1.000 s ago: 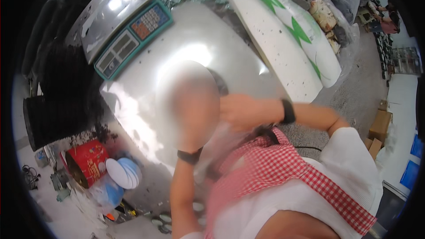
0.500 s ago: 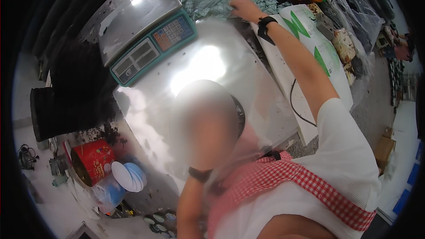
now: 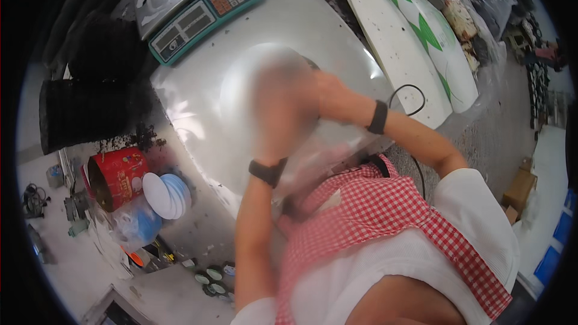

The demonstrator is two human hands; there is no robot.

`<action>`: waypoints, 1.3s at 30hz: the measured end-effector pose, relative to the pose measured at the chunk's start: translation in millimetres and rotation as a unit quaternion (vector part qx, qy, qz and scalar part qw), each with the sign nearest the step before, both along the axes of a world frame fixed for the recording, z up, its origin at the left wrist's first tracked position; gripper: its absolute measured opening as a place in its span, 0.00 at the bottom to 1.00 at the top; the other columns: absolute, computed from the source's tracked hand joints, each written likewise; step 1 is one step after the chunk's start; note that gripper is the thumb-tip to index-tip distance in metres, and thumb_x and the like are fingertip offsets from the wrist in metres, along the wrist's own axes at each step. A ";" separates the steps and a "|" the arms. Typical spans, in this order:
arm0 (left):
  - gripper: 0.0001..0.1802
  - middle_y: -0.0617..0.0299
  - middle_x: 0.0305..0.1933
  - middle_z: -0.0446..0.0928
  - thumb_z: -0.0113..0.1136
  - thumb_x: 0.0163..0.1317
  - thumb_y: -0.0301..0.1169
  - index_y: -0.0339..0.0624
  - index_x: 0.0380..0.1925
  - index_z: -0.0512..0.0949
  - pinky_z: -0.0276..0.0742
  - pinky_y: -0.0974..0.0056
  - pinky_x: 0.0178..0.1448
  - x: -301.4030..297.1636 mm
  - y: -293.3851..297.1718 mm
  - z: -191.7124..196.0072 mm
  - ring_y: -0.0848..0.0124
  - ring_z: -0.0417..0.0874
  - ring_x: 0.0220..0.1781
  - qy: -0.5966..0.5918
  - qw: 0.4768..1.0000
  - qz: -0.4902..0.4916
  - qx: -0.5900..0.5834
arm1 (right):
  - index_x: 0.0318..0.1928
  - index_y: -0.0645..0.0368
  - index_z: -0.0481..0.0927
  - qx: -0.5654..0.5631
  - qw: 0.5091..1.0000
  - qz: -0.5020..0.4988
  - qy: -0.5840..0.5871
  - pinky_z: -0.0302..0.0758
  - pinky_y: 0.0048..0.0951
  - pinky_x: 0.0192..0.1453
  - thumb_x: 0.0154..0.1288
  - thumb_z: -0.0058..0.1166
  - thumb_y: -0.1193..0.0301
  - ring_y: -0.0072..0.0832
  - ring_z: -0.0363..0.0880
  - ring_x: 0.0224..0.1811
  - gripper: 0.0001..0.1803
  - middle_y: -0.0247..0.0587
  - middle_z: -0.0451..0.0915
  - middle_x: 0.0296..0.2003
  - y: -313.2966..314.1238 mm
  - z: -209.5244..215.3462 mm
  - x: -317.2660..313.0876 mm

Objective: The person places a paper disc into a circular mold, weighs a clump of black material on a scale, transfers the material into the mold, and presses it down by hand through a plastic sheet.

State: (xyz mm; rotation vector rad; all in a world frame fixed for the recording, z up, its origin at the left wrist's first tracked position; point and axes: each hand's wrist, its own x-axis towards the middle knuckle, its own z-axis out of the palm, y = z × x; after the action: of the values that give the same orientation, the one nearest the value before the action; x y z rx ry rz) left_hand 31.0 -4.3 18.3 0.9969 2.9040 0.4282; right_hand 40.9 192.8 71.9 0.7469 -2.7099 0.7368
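Hands, two, left and right, meet at one clear bag; grip unclear.

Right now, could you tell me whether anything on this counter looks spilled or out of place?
Yes: dark crumbs are scattered on the steel counter beside the black bag, as if spilled from it. The scale sits askew to the counter's edge.

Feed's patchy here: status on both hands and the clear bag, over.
Left hand and right hand raised together, grip blurred, cannot tell. Clear plastic bag bunched below the wrists, over the steel table. Scale at far edge, apart from hands.
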 end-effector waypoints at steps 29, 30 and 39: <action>0.29 0.48 0.73 0.58 0.47 0.69 0.43 0.44 0.67 0.64 0.45 0.44 0.75 -7.7 27.5 24.1 0.50 0.54 0.75 0.127 0.991 -0.033 0.036 | 0.39 0.63 0.71 0.525 0.749 -0.401 -0.041 0.80 0.41 0.33 0.62 0.49 0.73 0.49 0.80 0.32 0.07 0.68 0.78 0.40 311.6 -50.4 54.1; 0.30 0.49 0.73 0.58 0.49 0.68 0.42 0.42 0.67 0.63 0.46 0.46 0.76 -7.0 18.5 27.4 0.51 0.54 0.75 0.115 0.993 -0.017 0.007 | 0.40 0.63 0.71 0.418 0.820 -0.382 -0.084 0.79 0.42 0.34 0.62 0.51 0.72 0.49 0.79 0.33 0.09 0.64 0.78 0.37 309.2 -36.4 45.9; 0.37 0.51 0.73 0.57 0.57 0.63 0.39 0.37 0.69 0.58 0.47 0.51 0.78 -5.2 33.7 14.0 0.54 0.55 0.75 0.092 0.994 -0.021 -0.051 | 0.33 0.53 0.80 0.018 0.860 -0.505 -0.075 0.76 0.40 0.40 0.58 0.59 0.61 0.39 0.80 0.35 0.10 0.40 0.81 0.33 392.0 -20.5 61.3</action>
State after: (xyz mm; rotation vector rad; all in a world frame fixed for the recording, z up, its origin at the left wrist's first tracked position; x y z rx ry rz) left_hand 25.8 29.4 32.3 1.1368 3.0215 0.1927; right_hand 102.2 584.8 51.4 -0.7578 -2.6894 0.4576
